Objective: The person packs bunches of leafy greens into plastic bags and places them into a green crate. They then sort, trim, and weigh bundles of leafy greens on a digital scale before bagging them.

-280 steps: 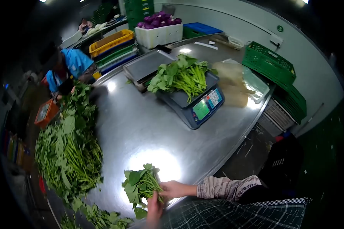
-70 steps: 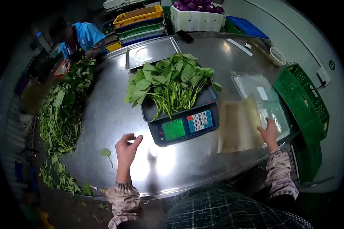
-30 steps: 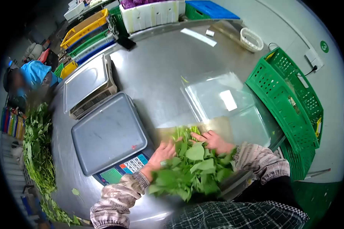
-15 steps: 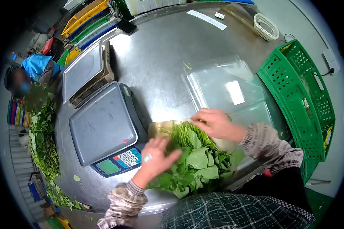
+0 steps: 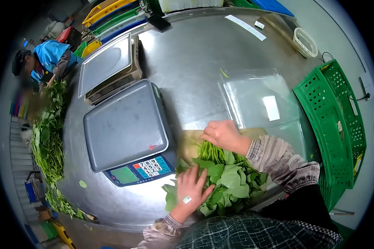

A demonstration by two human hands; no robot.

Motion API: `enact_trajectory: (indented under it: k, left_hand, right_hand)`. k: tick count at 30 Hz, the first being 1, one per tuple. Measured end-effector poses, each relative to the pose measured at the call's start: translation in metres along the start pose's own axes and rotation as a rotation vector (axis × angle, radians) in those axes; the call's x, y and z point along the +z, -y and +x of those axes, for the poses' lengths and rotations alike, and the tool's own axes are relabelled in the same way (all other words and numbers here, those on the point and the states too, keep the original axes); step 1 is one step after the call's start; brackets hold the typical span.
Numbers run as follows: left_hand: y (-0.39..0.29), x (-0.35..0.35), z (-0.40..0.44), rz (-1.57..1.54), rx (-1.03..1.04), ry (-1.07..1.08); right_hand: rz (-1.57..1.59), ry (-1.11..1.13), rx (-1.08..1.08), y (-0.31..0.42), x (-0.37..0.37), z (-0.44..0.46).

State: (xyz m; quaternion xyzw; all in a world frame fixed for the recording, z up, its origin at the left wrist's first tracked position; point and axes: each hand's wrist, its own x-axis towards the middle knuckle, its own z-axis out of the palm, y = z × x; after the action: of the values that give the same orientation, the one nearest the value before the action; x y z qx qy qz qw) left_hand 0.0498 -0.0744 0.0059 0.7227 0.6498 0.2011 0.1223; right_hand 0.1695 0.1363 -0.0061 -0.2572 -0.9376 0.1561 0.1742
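A bunch of leafy greens (image 5: 232, 180) lies in front of me at the table's near edge, its stems pointing away from my body. My left hand (image 5: 190, 191) rests on the left side of the leaves with its fingers spread; a small white-green sticker is on its back. At the stem ends, my right hand (image 5: 223, 135) has its fingers curled closed on the stems (image 5: 210, 152). Beneath the stems and right hand lies a tan board or pad (image 5: 190, 143), partly covered by the greens.
Left of the greens stand a grey digital scale (image 5: 126, 124) and a second scale (image 5: 106, 62). Clear plastic bags (image 5: 253, 93) lie beyond my right hand. A green crate (image 5: 324, 120) stands right. More greens (image 5: 47, 145) line the left edge near another person (image 5: 52, 58).
My left hand has come down from the stem side onto the leaves, fingers spread. My right hand has shifted slightly left along the stem ends. The camera view has turned slightly.
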Motion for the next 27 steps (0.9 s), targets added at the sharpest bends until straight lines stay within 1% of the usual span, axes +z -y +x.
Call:
enact_trajectory:
  k: [3, 6, 7, 11, 14, 17, 20, 23, 25, 26, 27]
  left_hand:
    - [0.006, 0.006, -0.006, 0.02, 0.061, -0.036]
    - [0.004, 0.006, -0.008, 0.038, 0.099, -0.091]
    - [0.003, 0.009, -0.011, 0.058, 0.114, -0.114]
    - [-0.003, 0.007, -0.011, 0.094, 0.098, -0.163]
    - [-0.002, 0.012, -0.016, 0.077, 0.073, -0.134]
    - [-0.001, 0.012, -0.013, 0.058, 0.065, -0.117]
    - [0.002, 0.007, -0.008, 0.044, 0.056, -0.125]
    - [-0.002, 0.0, -0.002, 0.028, 0.05, -0.167]
    - [-0.005, -0.016, 0.006, -0.004, 0.055, -0.211]
    - [-0.001, -0.021, 0.011, -0.054, 0.017, -0.268]
    - [0.003, -0.026, 0.016, -0.107, -0.023, -0.33]
  right_hand:
    - [0.346, -0.078, 0.088, 0.0, -0.008, 0.01]
    - [0.688, 0.097, 0.557, -0.003, -0.014, 0.019]
    - [0.799, 0.115, 0.644, -0.005, -0.01, 0.02]
    - [0.997, -0.102, 0.741, -0.012, -0.006, 0.033]
    - [1.21, -0.36, 0.842, -0.04, -0.005, 0.056]
    - [1.212, -0.367, 0.834, -0.041, -0.018, 0.073]
    - [0.818, 0.046, 0.413, -0.036, 0.005, 0.045]
    - [0.646, 0.2, 0.388, -0.012, -0.007, 0.025]
    - [0.74, 0.091, 0.5, -0.023, -0.013, 0.013]
    - [0.787, 0.039, 0.55, -0.031, -0.017, 0.006]
    - [0.747, -0.004, 0.563, -0.041, -0.018, -0.005]
